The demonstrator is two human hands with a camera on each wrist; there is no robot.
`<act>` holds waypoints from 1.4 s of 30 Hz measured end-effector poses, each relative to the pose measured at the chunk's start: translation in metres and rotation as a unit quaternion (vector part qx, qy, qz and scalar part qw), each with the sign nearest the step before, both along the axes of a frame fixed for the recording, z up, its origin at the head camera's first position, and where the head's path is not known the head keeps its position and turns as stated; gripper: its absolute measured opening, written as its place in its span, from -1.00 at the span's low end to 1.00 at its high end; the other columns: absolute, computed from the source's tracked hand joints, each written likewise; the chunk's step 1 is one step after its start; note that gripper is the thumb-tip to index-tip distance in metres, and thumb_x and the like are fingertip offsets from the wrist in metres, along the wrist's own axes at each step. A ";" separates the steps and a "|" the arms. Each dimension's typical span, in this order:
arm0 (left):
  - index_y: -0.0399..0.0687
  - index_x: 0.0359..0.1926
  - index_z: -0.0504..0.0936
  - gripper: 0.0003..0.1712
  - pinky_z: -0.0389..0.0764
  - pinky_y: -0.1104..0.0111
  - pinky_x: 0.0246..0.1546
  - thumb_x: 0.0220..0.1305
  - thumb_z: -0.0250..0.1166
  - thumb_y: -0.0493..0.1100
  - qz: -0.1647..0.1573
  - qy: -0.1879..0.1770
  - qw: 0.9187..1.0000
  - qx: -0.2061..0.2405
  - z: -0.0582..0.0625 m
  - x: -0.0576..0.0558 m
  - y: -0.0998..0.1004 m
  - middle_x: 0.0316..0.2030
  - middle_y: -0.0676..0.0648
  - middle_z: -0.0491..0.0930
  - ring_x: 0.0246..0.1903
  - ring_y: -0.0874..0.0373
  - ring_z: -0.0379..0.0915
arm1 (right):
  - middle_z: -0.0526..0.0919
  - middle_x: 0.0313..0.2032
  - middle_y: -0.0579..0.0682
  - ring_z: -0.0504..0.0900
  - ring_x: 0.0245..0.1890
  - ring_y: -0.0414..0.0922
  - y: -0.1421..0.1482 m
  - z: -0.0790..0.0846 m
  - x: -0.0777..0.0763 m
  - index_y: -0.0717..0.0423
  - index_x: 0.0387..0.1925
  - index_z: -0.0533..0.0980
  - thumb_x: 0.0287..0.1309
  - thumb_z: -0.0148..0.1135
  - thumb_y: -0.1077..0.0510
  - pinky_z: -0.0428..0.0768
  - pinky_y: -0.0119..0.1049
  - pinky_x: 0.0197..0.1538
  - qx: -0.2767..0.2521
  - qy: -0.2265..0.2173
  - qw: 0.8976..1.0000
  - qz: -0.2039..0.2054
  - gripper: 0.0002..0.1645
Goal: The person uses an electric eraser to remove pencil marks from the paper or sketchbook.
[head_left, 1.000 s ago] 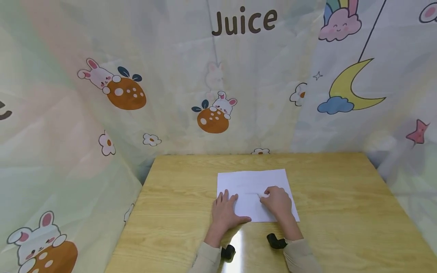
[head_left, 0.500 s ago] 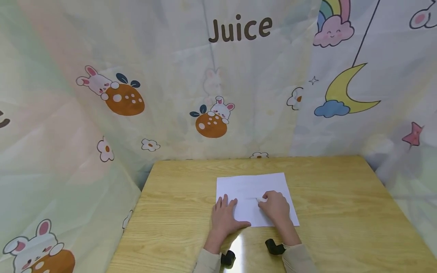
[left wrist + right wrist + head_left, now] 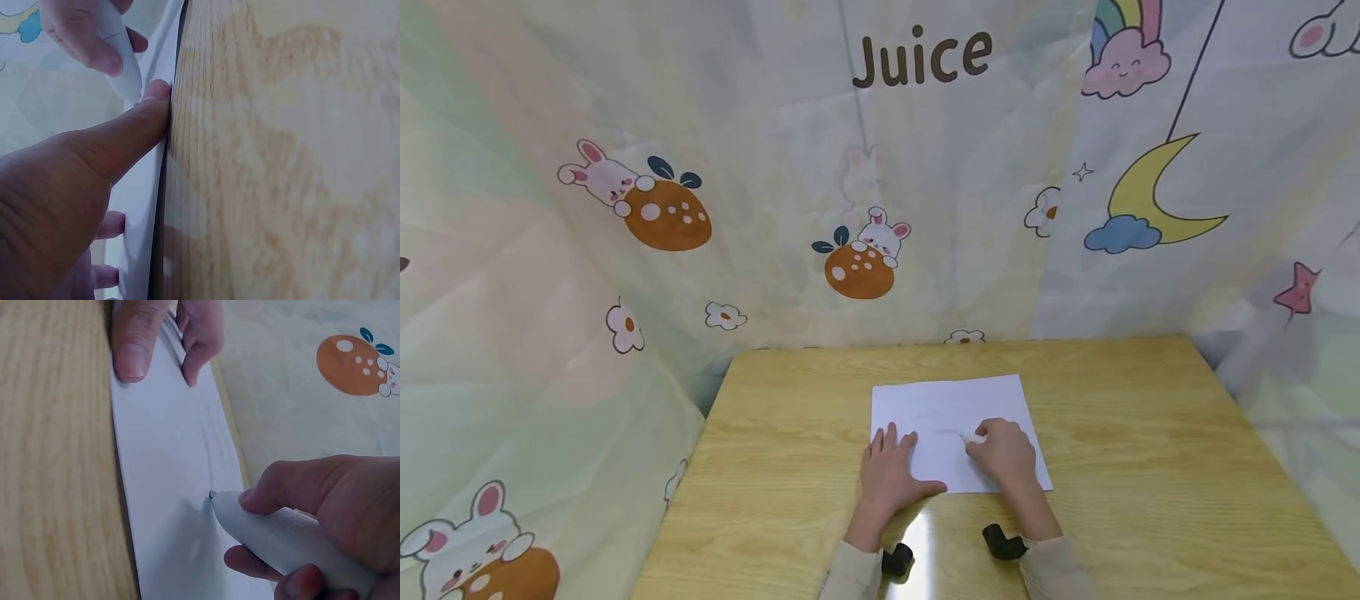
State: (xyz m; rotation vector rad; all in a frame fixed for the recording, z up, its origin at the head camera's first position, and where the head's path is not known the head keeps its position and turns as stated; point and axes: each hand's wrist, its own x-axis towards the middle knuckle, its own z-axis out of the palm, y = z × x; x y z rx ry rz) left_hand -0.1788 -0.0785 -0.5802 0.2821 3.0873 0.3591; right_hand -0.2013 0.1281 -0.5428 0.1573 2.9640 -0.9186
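Note:
A white sheet of paper [image 3: 940, 404] lies on the wooden table. My left hand [image 3: 889, 477] rests on its lower left part, fingers spread and thumb along the near edge. In my right hand [image 3: 1009, 457] I grip a thick white pen-shaped tool [image 3: 281, 534], pinched between thumb and fingers. Its short dark tip touches the paper right of the left hand. Faint lines run across the sheet by the tip; whether they are marks or cuts, I cannot tell. The left wrist view also shows the white tool [image 3: 122, 56] beyond my left thumb.
Wood-grain table [image 3: 790, 467] surrounds the paper on all sides. A printed cloth [image 3: 760, 167] with rabbits and a moon hangs behind and beside it. Black devices sit at the left wrist [image 3: 898, 561] and right wrist [image 3: 1003, 542], next to beige sleeves.
The head view has shifted slightly. Both hands keep nearly the same places on the paper. A little more of the white tool shows in the right hand than one second ago.

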 end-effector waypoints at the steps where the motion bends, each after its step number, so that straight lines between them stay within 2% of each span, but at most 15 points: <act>1: 0.15 0.34 0.41 0.20 0.20 -0.10 0.25 -0.30 0.26 0.68 0.000 -0.006 1.000 -0.001 0.000 -0.001 0.000 0.39 -0.28 0.17 0.37 -0.24 0.03 | 0.69 -0.40 0.08 0.54 -0.54 -0.05 0.000 0.000 -0.001 0.21 -0.31 0.67 -0.13 0.36 0.11 0.52 -0.10 -0.53 0.000 0.001 1.000 0.000 -0.70; 15: 0.13 0.34 0.42 0.19 0.20 -0.09 0.24 -0.28 0.29 0.66 -0.003 -0.002 1.000 0.006 0.006 -0.009 0.001 0.39 -0.26 0.16 0.36 -0.24 0.03 | 0.69 -0.38 0.12 0.58 -0.51 -0.01 -0.002 0.007 -0.008 0.23 -0.29 0.67 -0.13 0.33 0.13 0.55 -0.06 -0.52 0.008 0.025 1.000 0.011 -0.69; 22: 0.14 0.36 0.40 0.21 0.19 -0.10 0.25 -0.28 0.26 0.68 -0.009 -0.016 1.000 -0.006 0.007 -0.007 0.001 0.40 -0.26 0.15 0.37 -0.24 0.02 | 0.69 -0.39 0.10 0.56 -0.53 -0.04 -0.004 0.007 -0.004 0.22 -0.32 0.67 -0.14 0.34 0.13 0.53 -0.08 -0.54 0.004 0.014 1.000 0.004 -0.70; 29: 0.12 0.34 0.42 0.18 0.19 -0.11 0.24 -0.28 0.31 0.63 0.003 -0.009 1.000 0.002 0.011 -0.006 -0.005 0.39 -0.28 0.16 0.37 -0.26 0.03 | 0.68 -0.42 0.06 0.52 -0.56 -0.08 -0.010 0.011 -0.009 0.20 -0.35 0.67 -0.15 0.38 0.13 0.53 -0.12 -0.54 0.011 0.013 1.000 0.014 -0.73; 34: 0.13 0.36 0.41 0.19 0.18 -0.11 0.24 -0.26 0.26 0.66 0.003 -0.015 1.000 -0.001 0.008 -0.007 -0.006 0.40 -0.27 0.15 0.37 -0.25 0.02 | 0.67 -0.44 0.06 0.50 -0.57 -0.09 -0.012 0.012 -0.012 0.20 -0.36 0.66 -0.13 0.36 0.14 0.52 -0.13 -0.55 0.014 0.014 0.999 0.028 -0.76; 42: 0.15 0.36 0.40 0.21 0.20 -0.12 0.23 -0.28 0.22 0.70 0.002 -0.011 1.000 -0.012 0.002 -0.001 -0.002 0.40 -0.26 0.16 0.36 -0.23 0.04 | 0.69 -0.39 0.09 0.52 -0.54 -0.09 -0.010 0.008 -0.006 0.23 -0.32 0.67 -0.13 0.39 0.14 0.56 -0.09 -0.50 0.017 0.000 1.000 0.024 -0.71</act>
